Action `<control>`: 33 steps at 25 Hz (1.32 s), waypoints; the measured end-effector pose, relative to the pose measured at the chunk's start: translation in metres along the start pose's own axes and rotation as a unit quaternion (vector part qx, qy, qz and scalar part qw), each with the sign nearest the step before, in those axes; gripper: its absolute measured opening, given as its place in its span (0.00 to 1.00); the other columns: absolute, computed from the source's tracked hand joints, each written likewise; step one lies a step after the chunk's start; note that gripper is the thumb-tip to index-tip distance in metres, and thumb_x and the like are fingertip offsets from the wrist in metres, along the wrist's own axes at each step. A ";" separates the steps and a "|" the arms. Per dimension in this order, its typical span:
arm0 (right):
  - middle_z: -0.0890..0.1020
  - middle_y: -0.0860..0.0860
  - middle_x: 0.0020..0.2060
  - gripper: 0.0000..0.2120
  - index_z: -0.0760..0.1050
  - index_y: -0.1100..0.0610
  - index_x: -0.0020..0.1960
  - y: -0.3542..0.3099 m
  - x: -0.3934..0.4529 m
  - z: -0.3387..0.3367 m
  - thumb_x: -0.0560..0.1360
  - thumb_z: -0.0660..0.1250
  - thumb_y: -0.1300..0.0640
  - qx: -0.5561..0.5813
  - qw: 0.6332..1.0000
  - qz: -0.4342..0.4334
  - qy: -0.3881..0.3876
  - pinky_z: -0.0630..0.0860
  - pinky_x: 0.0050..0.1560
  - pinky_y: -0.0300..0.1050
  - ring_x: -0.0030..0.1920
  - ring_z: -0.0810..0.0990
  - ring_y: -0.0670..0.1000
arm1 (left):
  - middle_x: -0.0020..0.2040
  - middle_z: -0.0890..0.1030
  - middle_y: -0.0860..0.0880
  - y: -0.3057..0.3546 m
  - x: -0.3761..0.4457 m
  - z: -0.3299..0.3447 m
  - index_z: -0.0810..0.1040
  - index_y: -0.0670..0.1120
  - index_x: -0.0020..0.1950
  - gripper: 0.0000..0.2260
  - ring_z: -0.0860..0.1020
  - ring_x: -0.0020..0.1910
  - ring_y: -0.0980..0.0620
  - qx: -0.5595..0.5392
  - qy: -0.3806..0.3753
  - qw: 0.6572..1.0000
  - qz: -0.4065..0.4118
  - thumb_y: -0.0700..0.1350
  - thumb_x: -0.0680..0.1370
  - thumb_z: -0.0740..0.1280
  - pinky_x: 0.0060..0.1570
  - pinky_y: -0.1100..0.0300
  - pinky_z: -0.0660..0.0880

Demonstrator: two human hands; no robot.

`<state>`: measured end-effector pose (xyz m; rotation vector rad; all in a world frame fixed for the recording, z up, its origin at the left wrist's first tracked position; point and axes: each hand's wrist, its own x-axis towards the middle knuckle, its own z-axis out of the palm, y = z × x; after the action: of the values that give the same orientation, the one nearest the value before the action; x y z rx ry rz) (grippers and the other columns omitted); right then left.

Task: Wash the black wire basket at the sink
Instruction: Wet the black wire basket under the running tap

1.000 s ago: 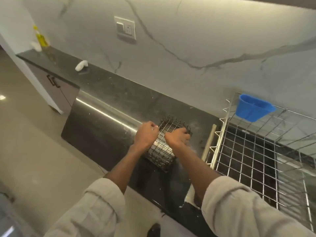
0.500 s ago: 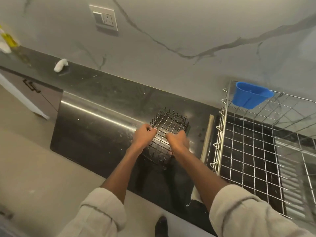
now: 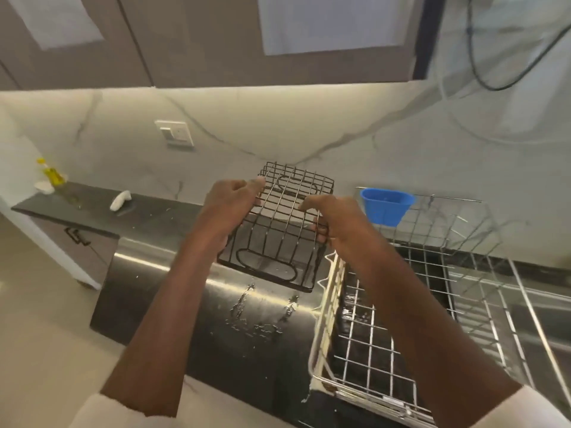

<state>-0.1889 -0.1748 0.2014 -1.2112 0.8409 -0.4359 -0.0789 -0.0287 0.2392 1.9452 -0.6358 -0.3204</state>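
Holding black wire basket [image 3: 279, 230], blue cup [image 3: 386, 205] on rack [image 3: 432, 304]

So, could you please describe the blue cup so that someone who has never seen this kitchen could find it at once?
Start at the large silver wire dish rack on the right of the dark counter. Follow it to its far rim by the marble wall: the blue cup hangs there. It is the only solid, bright blue thing among bare metal wires, just right of the black wire basket held in both hands.
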 end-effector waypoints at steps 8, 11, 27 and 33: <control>0.74 0.51 0.34 0.18 0.81 0.54 0.54 0.008 -0.085 -0.242 0.66 0.74 0.52 -0.003 1.000 -0.026 0.008 0.66 0.27 0.39 0.28 0.70 0.48 | 0.56 0.77 0.48 0.096 -0.132 0.164 0.74 0.49 0.59 0.13 0.78 0.52 0.49 -0.215 -0.013 0.971 -0.103 0.54 0.82 0.72 0.54 0.48 0.81; 0.78 0.51 0.37 0.05 0.79 0.53 0.48 0.025 -0.120 -0.347 0.74 0.70 0.54 -0.052 0.996 -0.059 0.036 0.71 0.35 0.43 0.34 0.75 0.50 | 0.57 0.81 0.44 0.120 -0.159 0.249 0.78 0.47 0.59 0.12 0.79 0.45 0.48 -0.291 -0.080 0.939 -0.164 0.54 0.84 0.68 0.45 0.53 0.75; 0.80 0.50 0.63 0.24 0.73 0.46 0.69 0.165 -0.160 -0.611 0.73 0.69 0.48 0.092 0.925 -0.024 0.368 0.77 0.61 0.57 0.63 0.78 0.54 | 0.29 0.68 0.45 0.093 -0.279 0.607 0.75 0.40 0.36 0.22 0.64 0.25 0.49 -0.348 -0.081 0.929 -0.099 0.50 0.86 0.68 0.25 0.49 0.62; 0.76 0.54 0.70 0.38 0.73 0.43 0.73 0.167 -0.129 -0.665 0.69 0.72 0.26 0.117 0.963 0.076 0.232 0.78 0.63 0.66 0.70 0.74 0.61 | 0.32 0.71 0.43 0.039 -0.236 0.670 0.79 0.46 0.38 0.17 0.66 0.31 0.44 -0.315 -0.125 0.927 -0.164 0.59 0.77 0.69 0.30 0.49 0.61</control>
<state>-0.8000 -0.4543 0.0137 -0.8265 1.2362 -0.6872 -0.6090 -0.4143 -0.0366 1.3844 -0.3021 -0.8794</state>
